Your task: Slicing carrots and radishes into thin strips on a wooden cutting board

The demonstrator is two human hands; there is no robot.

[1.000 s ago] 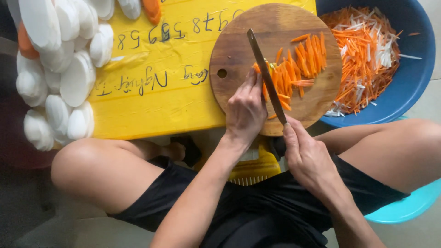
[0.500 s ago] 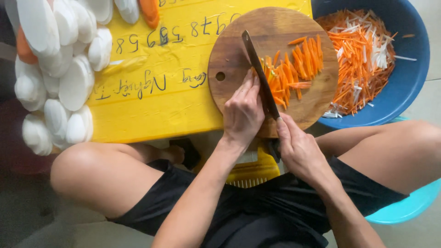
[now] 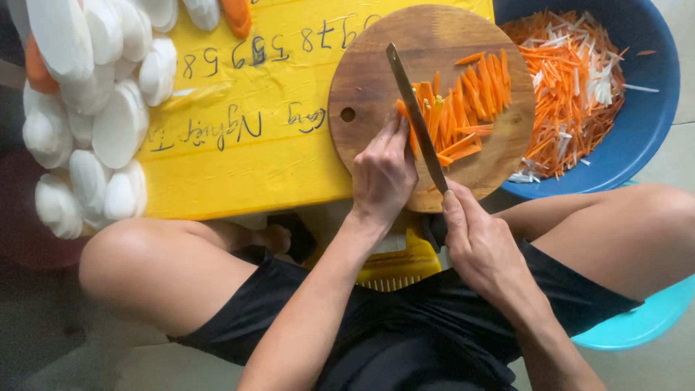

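A long knife (image 3: 416,119) lies slantwise across the round wooden cutting board (image 3: 376,72), its blade set against a small stack of carrot slices (image 3: 407,124) near the board's middle. The right hand (image 3: 481,250) grips the handle at the board's near edge, fingers wrapped shut around it, forefinger stretched toward the blade. The left hand (image 3: 384,174) rests on the board just left of the knife, fingers (image 3: 394,130) curled and pressing the carrot slices from above. Right of the blade, cut carrot sticks (image 3: 470,108) lie scattered on the board. The board sits on a yellow counter (image 3: 239,166), whose surface left of the board carries dark handwritten marks. Right of the board, touching its edge, a blue basin (image 3: 637,137) holds shredded carrot and white strips (image 3: 565,80). Well left of the board, white radish slices (image 3: 94,108) pile along the counter's far side, with a whole carrot piece (image 3: 237,14) at the top.
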